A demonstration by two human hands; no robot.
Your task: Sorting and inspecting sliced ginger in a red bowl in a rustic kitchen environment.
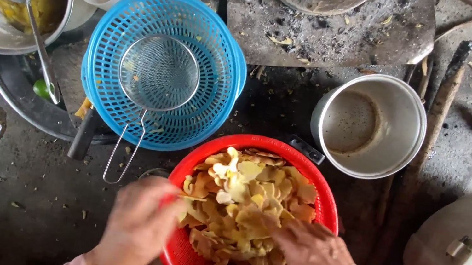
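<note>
**A:** What are your hands doing?

**B:** My left hand [137, 228] grips the near rim of a red basket [325, 208] on the floor. My right hand [314, 257] lies flat, fingers spread, on the yellow chips [247, 201] heaped inside.

**A:** What is nearby?

**B:** A blue basket [110, 41] holding a wire strainer [158, 73], just beyond.

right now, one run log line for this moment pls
left hand: on red basket rim | right hand: on yellow chips | blue basket: holds wire strainer
</note>
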